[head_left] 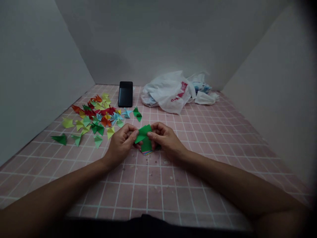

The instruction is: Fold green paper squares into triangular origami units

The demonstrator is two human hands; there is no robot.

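Note:
Between my two hands is a small sheet of green paper (143,133), raised above the table and slightly tilted. My left hand (123,140) pinches its left side between thumb and fingers. My right hand (166,137) pinches its right edge in the same way. Just below lies a stack of coloured paper (146,146) with a green sheet on top; pink, yellow and blue edges show at its lower corner. The fingertips behind the sheet are partly hidden. To the left spreads a pile of folded paper pieces (99,112) in red, orange, yellow, green and light blue.
A black phone (125,94) lies behind the folded pieces. A crumpled white plastic bag (168,91) with red print sits at the back, beside a smaller bag with blue marks (201,86). Pale walls enclose the pink tiled tabletop (210,138) on three sides.

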